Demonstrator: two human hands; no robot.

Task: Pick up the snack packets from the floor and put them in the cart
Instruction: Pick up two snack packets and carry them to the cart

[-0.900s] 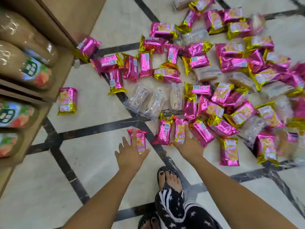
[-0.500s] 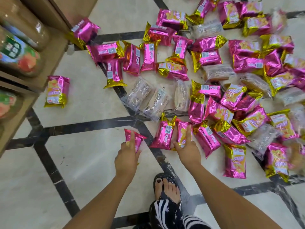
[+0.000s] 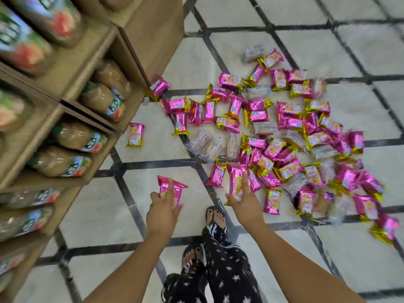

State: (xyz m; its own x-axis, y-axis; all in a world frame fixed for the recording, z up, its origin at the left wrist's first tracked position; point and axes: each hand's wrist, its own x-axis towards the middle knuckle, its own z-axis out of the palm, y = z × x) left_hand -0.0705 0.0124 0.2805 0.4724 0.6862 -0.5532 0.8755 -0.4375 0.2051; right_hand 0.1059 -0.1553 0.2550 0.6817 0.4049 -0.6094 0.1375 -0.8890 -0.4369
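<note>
Where pale marble floor tiles [image 3: 87,215] meet in dark diagonal strips, a shiny pink foil snack packet [image 3: 175,189] sits in the left hand [image 3: 162,213], fingers [image 3: 168,186] and thumb curled round it above the floor. A second pink-and-gold packet [image 3: 235,184] with a yellow printed front is gripped by the right hand [image 3: 246,207] at the near edge of a crinkled heap of like packets [image 3: 284,127], some in clear wrap. One lone packet [image 3: 135,134] lies beside a brown wooden shelf [image 3: 72,92] stocked with plastic-wrapped bottles [image 3: 102,99].
</note>
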